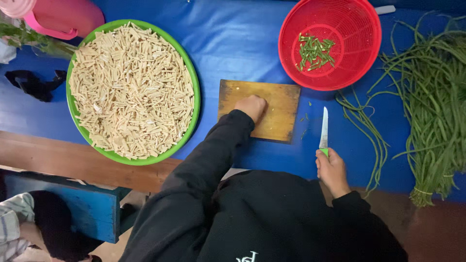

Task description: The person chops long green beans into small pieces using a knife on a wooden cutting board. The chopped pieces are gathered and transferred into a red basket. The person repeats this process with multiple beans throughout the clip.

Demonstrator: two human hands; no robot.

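Here left hand [251, 106] rests curled, holding nothing, on cutting board [258, 110], steadying it, while right hand's [331, 170] fingers grip knife [324, 131] pointing twelve o'clock.

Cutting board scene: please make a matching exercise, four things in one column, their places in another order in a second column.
1. knife
2. chopped green pieces
3. pale sticks
4. left hand

a. on the cutting board
b. in the red basket
c. in the right hand
d. in the green bowl

Pairs: 1-c, 2-b, 3-d, 4-a
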